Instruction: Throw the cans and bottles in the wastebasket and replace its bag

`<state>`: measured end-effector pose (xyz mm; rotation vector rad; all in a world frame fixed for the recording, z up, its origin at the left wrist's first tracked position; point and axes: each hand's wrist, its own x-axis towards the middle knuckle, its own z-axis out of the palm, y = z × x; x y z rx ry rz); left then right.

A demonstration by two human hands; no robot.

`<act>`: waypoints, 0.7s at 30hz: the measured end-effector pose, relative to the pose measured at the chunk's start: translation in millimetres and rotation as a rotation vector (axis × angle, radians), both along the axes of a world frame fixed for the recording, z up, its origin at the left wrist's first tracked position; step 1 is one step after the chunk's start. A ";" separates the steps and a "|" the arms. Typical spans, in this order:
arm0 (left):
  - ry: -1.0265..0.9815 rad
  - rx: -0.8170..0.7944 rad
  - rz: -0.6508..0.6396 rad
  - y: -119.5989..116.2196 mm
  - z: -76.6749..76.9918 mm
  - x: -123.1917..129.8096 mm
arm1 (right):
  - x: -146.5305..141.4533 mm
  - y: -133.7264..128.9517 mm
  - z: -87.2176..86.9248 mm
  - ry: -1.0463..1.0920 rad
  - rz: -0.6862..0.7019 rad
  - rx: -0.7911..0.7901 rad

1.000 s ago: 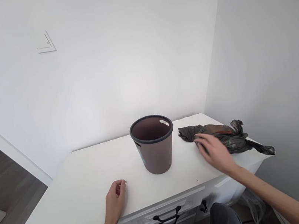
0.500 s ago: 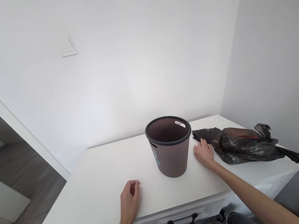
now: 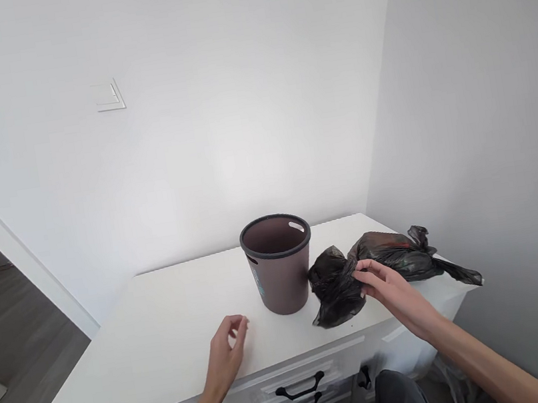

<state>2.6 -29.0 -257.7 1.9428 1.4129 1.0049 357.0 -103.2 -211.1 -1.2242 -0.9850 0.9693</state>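
On the white cabinet top (image 3: 180, 322) a mauve-brown wastebasket (image 3: 284, 287) with a dark rim and cut-out handles stands upright. To its right my right hand (image 3: 388, 288) pinches a crumpled black plastic bag (image 3: 335, 286), whose left side reaches the basket's wall. Behind that hand lies a bulging, tied black garbage bag (image 3: 398, 253), with something reddish showing through it. Left of the basket, near the front edge, my left hand (image 3: 223, 353) is loosely curled, with a gap between thumb and fingers and nothing visible in it.
A white wall switch (image 3: 109, 96) is at the upper left. Drawers with black handles (image 3: 301, 386) line the cabinet's front. My knee (image 3: 399, 397) is close below. At right a grey wall (image 3: 495, 161) bounds the cabinet; at left there is a doorway.
My right hand has taken hold of the crumpled black bag and drawn it forward, beside the basket. The view has turned a little right. The left hand stays near the front edge.
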 end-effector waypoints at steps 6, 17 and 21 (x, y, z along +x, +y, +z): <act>-0.082 0.112 -0.274 -44.6 82.9 66.4 | -23.7 -16.0 48.8 0.225 0.297 0.054; 0.097 -0.033 -0.329 -74.1 127.9 69.2 | -59.9 -24.0 65.4 0.257 0.348 0.104; 0.128 0.028 -0.304 -72.2 133.6 48.0 | -61.9 -28.1 65.0 0.162 0.350 0.096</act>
